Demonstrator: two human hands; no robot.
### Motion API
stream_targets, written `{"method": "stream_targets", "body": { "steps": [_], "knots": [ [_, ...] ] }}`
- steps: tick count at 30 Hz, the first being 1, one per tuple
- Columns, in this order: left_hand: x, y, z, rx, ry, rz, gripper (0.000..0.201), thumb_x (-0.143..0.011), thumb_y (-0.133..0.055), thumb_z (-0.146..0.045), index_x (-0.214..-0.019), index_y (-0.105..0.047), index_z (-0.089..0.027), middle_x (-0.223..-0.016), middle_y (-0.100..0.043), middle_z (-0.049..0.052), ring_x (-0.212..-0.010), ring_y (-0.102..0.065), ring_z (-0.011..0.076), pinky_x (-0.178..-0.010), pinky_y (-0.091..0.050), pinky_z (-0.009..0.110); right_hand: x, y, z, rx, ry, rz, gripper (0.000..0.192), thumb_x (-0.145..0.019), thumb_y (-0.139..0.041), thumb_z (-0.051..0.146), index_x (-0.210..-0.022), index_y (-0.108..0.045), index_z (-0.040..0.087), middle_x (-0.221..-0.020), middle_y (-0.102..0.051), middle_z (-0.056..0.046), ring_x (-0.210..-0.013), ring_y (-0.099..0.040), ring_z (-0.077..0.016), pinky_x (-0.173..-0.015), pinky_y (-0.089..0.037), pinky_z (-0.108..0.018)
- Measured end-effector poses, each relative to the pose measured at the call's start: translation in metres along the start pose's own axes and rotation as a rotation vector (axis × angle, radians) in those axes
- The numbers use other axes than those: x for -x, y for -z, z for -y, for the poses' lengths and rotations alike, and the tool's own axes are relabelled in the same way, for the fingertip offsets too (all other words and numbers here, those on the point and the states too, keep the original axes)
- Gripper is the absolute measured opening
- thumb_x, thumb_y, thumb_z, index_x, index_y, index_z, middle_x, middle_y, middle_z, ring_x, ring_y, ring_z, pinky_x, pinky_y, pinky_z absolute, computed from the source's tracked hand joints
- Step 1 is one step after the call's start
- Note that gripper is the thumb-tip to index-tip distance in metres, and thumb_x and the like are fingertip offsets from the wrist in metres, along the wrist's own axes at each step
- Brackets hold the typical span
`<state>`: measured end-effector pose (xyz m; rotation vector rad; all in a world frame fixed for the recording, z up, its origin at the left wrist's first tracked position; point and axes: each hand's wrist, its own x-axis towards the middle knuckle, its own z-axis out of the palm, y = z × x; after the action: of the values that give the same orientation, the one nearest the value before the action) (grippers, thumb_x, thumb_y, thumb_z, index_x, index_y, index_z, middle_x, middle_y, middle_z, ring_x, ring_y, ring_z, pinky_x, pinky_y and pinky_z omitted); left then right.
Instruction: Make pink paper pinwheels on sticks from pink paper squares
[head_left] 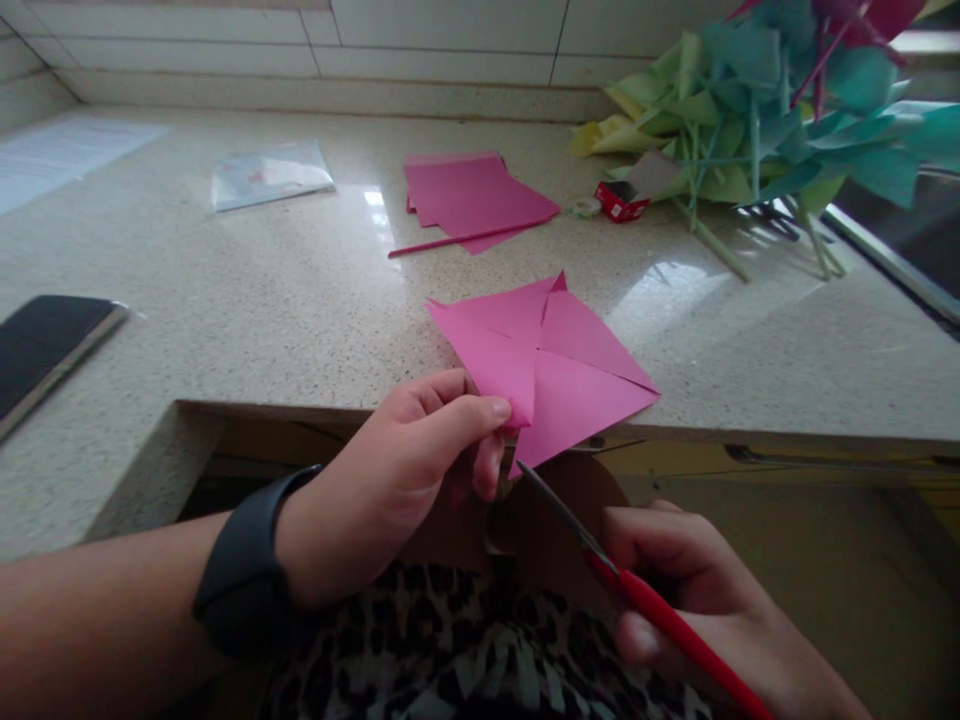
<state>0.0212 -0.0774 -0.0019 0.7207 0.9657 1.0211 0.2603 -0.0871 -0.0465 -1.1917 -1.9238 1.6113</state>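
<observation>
A square of pink paper (581,385) has slits running from its corners toward the middle, and some corner tips curl up. My left hand (405,460) pinches its near left edge between thumb and fingers, keeping it at the counter's front edge. In my right hand (697,590) is a pair of scissors (675,630) with red handles. The blades point up and left, their tips at the paper's near corner beside the slit. Whether the blades are slightly apart I cannot tell.
Behind lie pink sheets (480,195) with a thin pink stick (465,241), a tape roll (583,207) and a small red box (622,200). Paper pinwheels or flowers (757,110) fill the back right. A clear packet (270,176) and a dark phone-like object (52,345) lie left.
</observation>
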Motion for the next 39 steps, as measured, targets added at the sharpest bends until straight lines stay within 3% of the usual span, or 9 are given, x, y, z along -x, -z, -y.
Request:
{"method": "stream_targets", "body": {
  "steps": [10,16,22,28,39],
  "knots": [
    [0.000,0.001,0.002,-0.038,0.009,-0.038,0.025,-0.094,-0.058,-0.029,-0.074,-0.063,-0.016,-0.057,-0.059,-0.002,-0.053,-0.052,0.0081,-0.053,-0.042,0.017,-0.001,-0.005,-0.003,-0.279,-0.027,-0.004,0.056,-0.076,-0.071,0.069,-0.064,-0.048,0.020,-0.061,-0.039,0.003,-0.056,-0.033,-0.0107,-0.049,-0.025,-0.025],
    [-0.001,0.002,0.001,-0.088,0.053,-0.006,0.017,-0.088,-0.071,-0.030,-0.083,-0.067,-0.014,-0.074,-0.069,0.001,-0.056,-0.053,0.0067,-0.048,-0.040,0.015,-0.005,-0.008,-0.008,-0.410,-0.010,0.028,0.049,-0.079,-0.073,0.061,-0.069,-0.048,0.020,-0.062,-0.042,0.004,-0.053,-0.031,-0.0080,-0.046,-0.023,-0.023],
    [0.000,0.001,0.001,-0.110,0.060,-0.015,0.012,-0.085,-0.073,-0.021,-0.093,-0.066,-0.015,-0.073,-0.066,-0.002,-0.052,-0.049,0.0047,-0.047,-0.039,0.014,-0.003,-0.007,-0.011,-0.469,-0.014,-0.001,0.042,-0.080,-0.075,0.053,-0.072,-0.052,0.019,-0.064,-0.042,0.004,-0.051,-0.031,-0.0072,-0.044,-0.023,-0.022],
    [0.000,-0.001,-0.003,-0.156,0.042,-0.003,0.020,-0.082,-0.075,-0.017,-0.100,-0.068,-0.016,-0.080,-0.069,0.000,-0.052,-0.049,0.0047,-0.046,-0.036,0.016,0.000,-0.008,-0.013,-0.514,-0.054,-0.023,0.039,-0.081,-0.075,0.051,-0.075,-0.055,0.019,-0.066,-0.044,0.003,-0.050,-0.029,-0.0061,-0.042,-0.021,-0.021],
    [0.003,-0.001,-0.003,-0.223,0.035,-0.012,0.014,-0.080,-0.073,-0.015,-0.094,-0.074,-0.016,-0.086,-0.073,0.003,-0.057,-0.052,0.0064,-0.050,-0.038,0.018,-0.004,-0.006,-0.011,-0.477,-0.055,-0.016,0.041,-0.083,-0.073,0.053,-0.072,-0.053,0.018,-0.058,-0.040,0.005,-0.044,-0.028,-0.0044,-0.038,-0.016,-0.020]
  ]
}}
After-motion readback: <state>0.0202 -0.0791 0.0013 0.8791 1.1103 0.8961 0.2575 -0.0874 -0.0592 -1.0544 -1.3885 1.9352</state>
